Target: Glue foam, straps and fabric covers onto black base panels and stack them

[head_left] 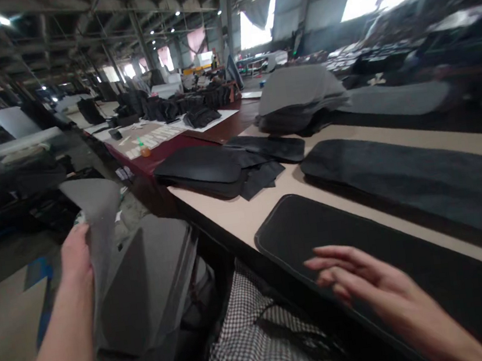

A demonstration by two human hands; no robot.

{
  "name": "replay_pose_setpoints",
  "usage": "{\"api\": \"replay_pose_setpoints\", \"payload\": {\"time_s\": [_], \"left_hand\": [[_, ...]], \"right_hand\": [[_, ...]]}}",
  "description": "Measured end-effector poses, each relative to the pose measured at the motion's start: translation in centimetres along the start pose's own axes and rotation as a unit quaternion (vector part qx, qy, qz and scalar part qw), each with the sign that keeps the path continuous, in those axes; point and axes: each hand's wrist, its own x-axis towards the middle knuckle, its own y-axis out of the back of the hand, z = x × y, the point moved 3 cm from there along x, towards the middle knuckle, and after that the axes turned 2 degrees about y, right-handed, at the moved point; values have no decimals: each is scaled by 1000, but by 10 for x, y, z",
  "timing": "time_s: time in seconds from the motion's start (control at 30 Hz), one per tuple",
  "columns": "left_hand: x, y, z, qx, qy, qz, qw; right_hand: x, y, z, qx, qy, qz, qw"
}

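Observation:
On the left, my left hand [76, 250] grips the edge of a thin grey sheet [100, 215] with rounded corners, lifted and bent upward. Below it sits a stack of similar grey sheets [158, 272], beside the table and lower than its top. My right hand [362, 277] hovers over a long black panel [316, 224] with a stitched rounded edge, fingers loosely stretched and nothing in them. That panel lies flat along the table's near edge.
A beige table [218, 207] carries a long black stack [399, 178], black rounded panels [204, 164], dark fabric pieces [262, 178] and a grey pile [300, 91]. Farther off, another table holds an orange bottle [145, 150] and black bundles [187, 102]. A checkered apron [254, 325] covers my lap.

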Motion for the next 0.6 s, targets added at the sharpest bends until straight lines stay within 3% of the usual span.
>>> {"api": "replay_pose_setpoints", "payload": {"time_s": [0.07, 0.1, 0.17, 0.2, 0.23, 0.27, 0.3, 0.33, 0.43, 0.5, 0.53, 0.6], "left_hand": [[-9, 5, 41, -83, -3, 24, 996], [-21, 1, 68, -117, -13, 6, 993], [-59, -23, 133, -98, -122, -168, 973], [-85, -36, 168, -82, -210, -259, 939], [-113, -50, 200, -70, -315, -345, 881], [-141, -62, 228, -76, -419, -388, 817], [-164, -72, 250, -76, -497, -415, 758], [-182, -82, 266, -77, -548, -421, 719], [-206, -103, 285, -107, -627, -418, 649], [-204, -111, 281, -170, -609, -407, 660], [-199, -116, 277, -215, -564, -390, 695], [-189, -129, 265, -310, -392, -358, 788]], "right_hand": [[4, -51, -4, 110, -16, -135, 985], [6, -73, -6, 158, -7, -179, 971], [10, -109, -6, 254, 3, -216, 943], [12, -120, -5, 307, 9, -202, 930], [13, -127, -3, 350, 10, -183, 919], [12, -129, -1, 388, 8, -149, 909], [10, -127, 1, 421, 3, -105, 901], [6, -122, 4, 447, -7, -54, 893], [-11, -87, 6, 510, -36, 86, 855], [-26, -58, 3, 526, -32, 143, 838], [-35, -43, -1, 522, -19, 171, 835], [-53, -15, -10, 494, 25, 243, 835]]}}
